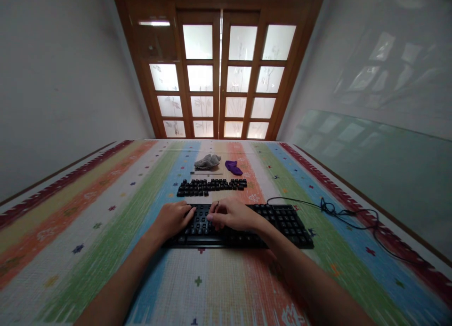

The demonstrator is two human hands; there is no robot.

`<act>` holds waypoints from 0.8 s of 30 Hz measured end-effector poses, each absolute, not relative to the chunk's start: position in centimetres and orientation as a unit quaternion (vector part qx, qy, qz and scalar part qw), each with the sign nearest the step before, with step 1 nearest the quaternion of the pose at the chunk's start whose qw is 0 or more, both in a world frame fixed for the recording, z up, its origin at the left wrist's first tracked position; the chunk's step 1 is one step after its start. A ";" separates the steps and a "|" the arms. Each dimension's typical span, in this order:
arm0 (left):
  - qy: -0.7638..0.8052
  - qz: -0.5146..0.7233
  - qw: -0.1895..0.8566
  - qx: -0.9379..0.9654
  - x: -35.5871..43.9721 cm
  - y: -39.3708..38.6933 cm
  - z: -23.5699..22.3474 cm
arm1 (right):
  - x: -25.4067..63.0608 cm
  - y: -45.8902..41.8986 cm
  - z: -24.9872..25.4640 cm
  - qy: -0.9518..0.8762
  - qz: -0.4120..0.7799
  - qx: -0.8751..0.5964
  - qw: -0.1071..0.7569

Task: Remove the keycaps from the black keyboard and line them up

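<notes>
A black keyboard [226, 240] lies across the table in front of me, with bare sockets showing in its left part where keycaps are off. My left hand [175, 218] is closed over the keyboard's left end, thumb along the top, holding it. Above the bare sockets, my right hand [229, 214] is in a pinch, thumb against fingertips. Whatever it pinches, if anything, is too small to make out. Loose black keycaps [212, 185] are laid out in rows just behind the keyboard.
Beyond the keycaps lie a crumpled grey cloth [207, 161] and a purple cloth [233, 167]. The keyboard's black cable [348, 213] runs loosely coiled to the right. A striped tablecloth [197, 288] covers the table. Wooden doors with glass panes [221, 76] stand at the far end.
</notes>
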State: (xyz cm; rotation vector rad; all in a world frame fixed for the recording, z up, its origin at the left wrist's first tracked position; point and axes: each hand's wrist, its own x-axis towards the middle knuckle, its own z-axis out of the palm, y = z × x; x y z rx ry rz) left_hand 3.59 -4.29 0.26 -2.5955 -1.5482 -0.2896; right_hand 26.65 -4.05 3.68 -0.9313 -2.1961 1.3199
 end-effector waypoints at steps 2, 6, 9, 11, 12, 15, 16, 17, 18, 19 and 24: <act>-0.511 -0.089 0.054 -0.853 3.6 -4.3 0.3 | 26.3 -4.6 3.7 -0.816 0.407 -0.348 0.216; -0.511 -0.090 0.051 -0.853 3.6 -4.3 0.1 | 25.4 -5.3 3.9 -0.867 0.283 -0.345 0.223; -0.509 -0.101 0.050 -0.853 3.7 -4.3 0.0 | 24.8 -5.2 3.8 -0.873 0.255 -0.349 0.227; -0.509 -0.101 0.048 -0.854 3.7 -4.4 0.0 | 24.5 -4.8 3.6 -0.866 0.253 -0.363 0.235; -0.509 -0.098 0.047 -0.854 3.7 -4.4 0.1 | 24.4 -4.5 3.6 -0.860 0.255 -0.371 0.240; -0.512 -0.091 0.045 -0.853 3.8 -4.3 0.1 | 24.2 -3.6 3.4 -0.838 0.279 -0.404 0.237; -0.513 -0.088 0.044 -0.853 3.8 -4.3 0.2 | 24.2 -3.3 3.3 -0.832 0.293 -0.410 0.234; -0.515 -0.086 0.044 -0.852 3.8 -4.3 0.2 | 24.2 -3.0 3.2 -0.825 0.307 -0.414 0.232; -0.516 -0.084 0.045 -0.851 3.8 -4.3 0.2 | 24.3 -2.8 3.0 -0.818 0.319 -0.419 0.232; -0.516 -0.082 0.045 -0.851 3.8 -4.3 0.2 | 24.3 -2.5 2.8 -0.808 0.332 -0.427 0.235; -0.518 -0.078 0.041 -0.851 3.7 -4.2 0.3 | 24.7 -1.6 1.6 -0.740 0.416 -0.471 0.242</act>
